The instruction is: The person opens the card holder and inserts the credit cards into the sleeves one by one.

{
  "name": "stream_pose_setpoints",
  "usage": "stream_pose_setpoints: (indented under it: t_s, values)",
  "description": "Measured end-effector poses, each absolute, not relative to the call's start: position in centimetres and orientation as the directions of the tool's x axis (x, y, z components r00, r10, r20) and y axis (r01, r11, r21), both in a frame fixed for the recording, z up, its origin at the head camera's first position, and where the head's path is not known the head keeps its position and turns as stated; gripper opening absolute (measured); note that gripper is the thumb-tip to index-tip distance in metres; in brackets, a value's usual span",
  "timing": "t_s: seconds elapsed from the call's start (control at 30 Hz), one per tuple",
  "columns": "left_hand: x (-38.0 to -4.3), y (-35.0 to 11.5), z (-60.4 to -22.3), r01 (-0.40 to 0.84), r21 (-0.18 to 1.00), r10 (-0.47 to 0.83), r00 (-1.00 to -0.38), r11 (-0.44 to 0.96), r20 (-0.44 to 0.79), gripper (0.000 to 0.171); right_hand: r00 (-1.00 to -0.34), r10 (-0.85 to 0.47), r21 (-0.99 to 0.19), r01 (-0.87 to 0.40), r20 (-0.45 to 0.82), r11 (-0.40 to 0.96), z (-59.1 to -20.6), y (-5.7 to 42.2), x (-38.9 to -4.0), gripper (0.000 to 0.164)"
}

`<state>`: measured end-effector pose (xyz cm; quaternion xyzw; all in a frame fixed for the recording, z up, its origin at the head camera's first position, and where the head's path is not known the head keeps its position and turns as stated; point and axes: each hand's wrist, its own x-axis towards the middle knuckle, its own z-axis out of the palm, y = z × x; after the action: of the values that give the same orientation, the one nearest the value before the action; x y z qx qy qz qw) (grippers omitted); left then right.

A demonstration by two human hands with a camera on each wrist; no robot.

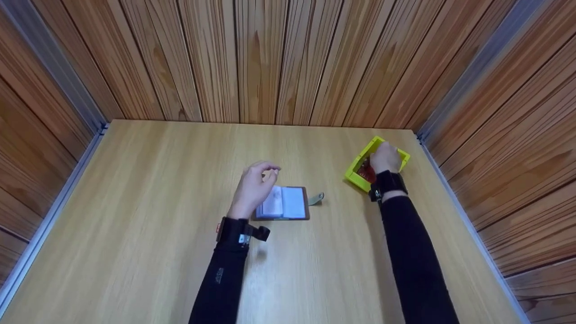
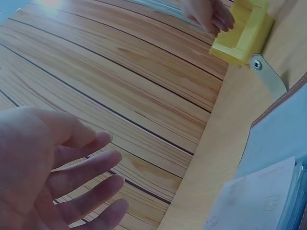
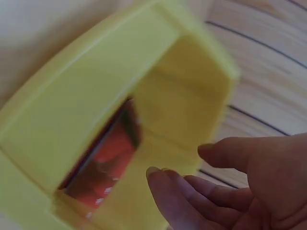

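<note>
A small card holder [image 1: 294, 203] with a brown edge lies open on the table, its clear sleeves spread and a pale printed card [image 2: 256, 199] showing on the left side. My left hand [image 1: 252, 191] hovers at its upper left, fingers loosely bent and holding nothing. At the far right, my right hand [image 1: 385, 157] is over the yellow bin [image 1: 357, 181]. In the right wrist view its thumb and fingers stand apart with nothing between them. A glossy red card-like item [image 3: 112, 155] with a dark edge lies inside the bin; its exact kind is unclear.
A pale snap strap [image 1: 317, 199] sticks out from the holder's right side. Wood-plank walls [image 1: 256, 63] rise behind and beside the wooden table [image 1: 157, 202], with metal rails [image 1: 468, 225] along its side edges.
</note>
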<state>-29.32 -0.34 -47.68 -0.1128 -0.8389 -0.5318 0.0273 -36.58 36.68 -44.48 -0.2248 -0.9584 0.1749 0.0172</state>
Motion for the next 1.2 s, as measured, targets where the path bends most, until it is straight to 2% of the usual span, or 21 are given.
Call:
stream_pose_setpoints:
  t_s: [0.17, 0.3, 0.5, 0.63, 0.77, 0.87, 1.0, 1.1, 1.2]
  values:
    - [-29.5, -0.5, -48.0, 0.215, 0.880, 0.170, -0.973, 0.424, 0.156, 0.023, -0.896, 0.423, -0.242, 0.445, -0.138, 0.862, -46.5, 37.6, -38.7, 0.028]
    - [-29.6, -0.3, -48.2, 0.229, 0.872, 0.183, -0.969, 0.433, 0.163, 0.021, -0.887, 0.416, -0.187, 0.451, -0.201, 0.872, -47.4, 38.7, -38.5, 0.036]
    - [-29.6, -0.3, -48.5, 0.242, 0.864, 0.193, -0.966, 0.442, 0.171, 0.023, -0.888, 0.408, -0.222, 0.451, -0.213, 0.864, -47.7, 39.0, -38.4, 0.041]
    - [-29.8, -0.5, -48.5, 0.261, 0.853, 0.192, -0.962, 0.452, 0.193, 0.021, -0.889, 0.422, -0.288, 0.457, -0.179, 0.841, -47.6, 38.6, -38.8, 0.033]
    - [-29.8, -0.6, -48.5, 0.249, 0.860, 0.183, -0.966, 0.446, 0.184, 0.021, -0.886, 0.434, -0.418, 0.461, -0.164, 0.783, -46.7, 38.6, -38.5, 0.026]
    - [-29.7, -0.5, -48.4, 0.244, 0.865, 0.176, -0.967, 0.438, 0.184, 0.021, -0.889, 0.436, -0.508, 0.443, -0.141, 0.739, -45.4, 38.6, -37.6, 0.027]
    - [-29.7, -0.5, -48.4, 0.256, 0.860, 0.183, -0.964, 0.442, 0.193, 0.022, -0.897, 0.441, -0.573, 0.384, -0.043, 0.724, -43.5, 37.8, -35.5, 0.035]
    - [-29.6, -0.7, -48.2, 0.253, 0.867, 0.193, -0.963, 0.429, 0.185, 0.022, -0.905, 0.419, -0.672, 0.268, 0.070, 0.690, -42.2, 35.8, -33.5, 0.037]
    - [-29.6, -1.4, -47.6, 0.245, 0.885, 0.188, -0.965, 0.395, 0.183, 0.023, -0.922, 0.326, -0.811, 0.024, 0.207, 0.585, -40.9, 32.4, -32.0, 0.033]
